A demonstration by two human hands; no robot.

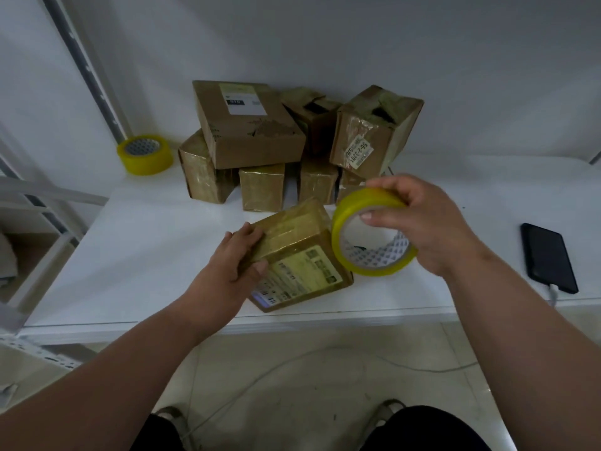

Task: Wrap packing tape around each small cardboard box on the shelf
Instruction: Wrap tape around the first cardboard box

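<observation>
Left hand (232, 260) grips box (300, 255) (near shelf (130, 255) edge); right hand (419, 222) grips tape roll (370, 232).

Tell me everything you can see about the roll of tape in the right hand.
The tape roll is a ring of glossy, translucent yellow packing tape on a white core with a dark printed pattern inside. The right hand grips it from above, thumb inside the core and fingers over the outer rim. It is held off the shelf, tilted with its opening toward the camera, just right of the small box under the left hand. Whether a strip joins them is unclear.
</observation>
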